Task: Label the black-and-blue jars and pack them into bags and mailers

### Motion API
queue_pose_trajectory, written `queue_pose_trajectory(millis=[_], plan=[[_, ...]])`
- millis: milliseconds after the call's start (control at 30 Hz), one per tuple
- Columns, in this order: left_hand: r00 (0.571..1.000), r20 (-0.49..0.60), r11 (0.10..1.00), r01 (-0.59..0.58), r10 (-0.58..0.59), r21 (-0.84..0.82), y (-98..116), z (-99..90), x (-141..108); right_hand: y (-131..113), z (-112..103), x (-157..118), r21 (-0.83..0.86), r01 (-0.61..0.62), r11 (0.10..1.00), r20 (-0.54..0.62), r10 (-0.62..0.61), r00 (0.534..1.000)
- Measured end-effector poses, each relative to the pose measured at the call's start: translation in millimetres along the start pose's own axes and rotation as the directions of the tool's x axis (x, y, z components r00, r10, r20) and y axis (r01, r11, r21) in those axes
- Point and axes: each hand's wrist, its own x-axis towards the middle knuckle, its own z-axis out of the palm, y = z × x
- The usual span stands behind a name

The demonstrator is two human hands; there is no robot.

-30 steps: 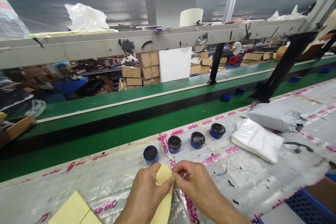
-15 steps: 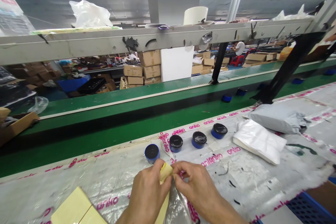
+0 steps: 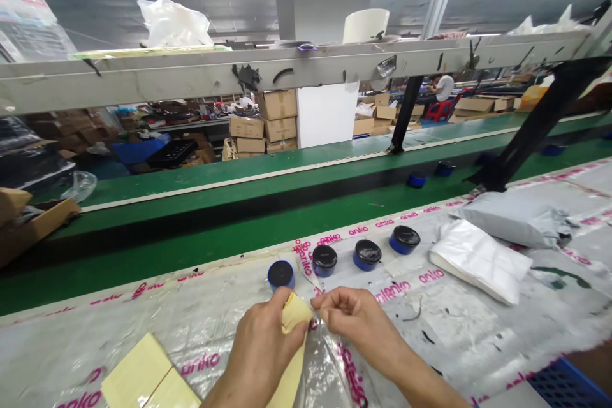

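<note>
My left hand [image 3: 261, 347] grips a strip of yellow paper [image 3: 295, 315], whose top curls over between thumb and fingers. Just right of the paper's edge, my right hand [image 3: 356, 319] has its thumb and fingertips pinched together; whatever is between them is too small to make out. Beyond my hands four round black-topped blue items stand in a slanting row: one [image 3: 280, 275] close to my left fingers, then a second [image 3: 324, 260], a third [image 3: 367, 255] and a fourth [image 3: 404, 240]. A pile of yellow paper sheets [image 3: 146, 373] lies at the lower left.
White folded bags [image 3: 478, 261] and a grey packet [image 3: 516, 220] lie on the plastic-covered table [image 3: 229, 325] at the right. Behind runs a green conveyor [image 3: 201, 229] carrying more blue items, under a metal shelf beam [image 3: 182, 80]. A blue crate [image 3: 568, 382] stands lower right.
My right hand has moved slightly away from the yellow paper, leaving a small gap. More of the paper's curled top shows in my left hand. The view has shifted slightly.
</note>
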Motion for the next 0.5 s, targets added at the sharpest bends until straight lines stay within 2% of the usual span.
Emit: queue_pose_trajectory(millis=[133,200,233,300,367,400,433,500], plan=[[0.999,0.041,0.997,0.035,-0.033,-0.067,-25,-18.2,5,-6,-1,2,0.036,-0.108,0.993,-0.011,0.109,0.994],[0.998,0.027,0.998,0.061,-0.061,-0.022,-45,-24.8,11,-7,-1,3,0.055,-0.128,0.990,-0.006,0.128,0.992],[0.997,-0.003,0.996,0.083,-0.083,0.032,-54,-26.0,13,-7,-1,3,0.065,-0.134,0.989,-0.003,0.134,0.991],[0.987,-0.150,0.989,0.081,-0.061,0.126,-69,-24.3,16,-8,1,4,0.081,-0.132,0.988,-0.002,0.132,0.991],[0.947,-0.313,0.991,-0.039,0.078,0.129,-71,-18.6,14,-9,3,4,0.096,-0.103,0.990,-0.004,0.104,0.995],[0.921,-0.358,0.987,-0.133,0.156,0.087,-67,-15.4,10,-10,5,5,0.104,-0.084,0.991,-0.002,0.084,0.996],[0.907,-0.362,0.975,-0.223,0.214,0.017,-60,-12.3,6,-11,7,5,0.111,-0.065,0.992,-0.001,0.066,0.998],[0.927,-0.274,0.929,-0.314,0.255,-0.197,-42,-7.7,-3,-12,11,6,0.122,-0.030,0.992,-0.002,0.031,1.000]])
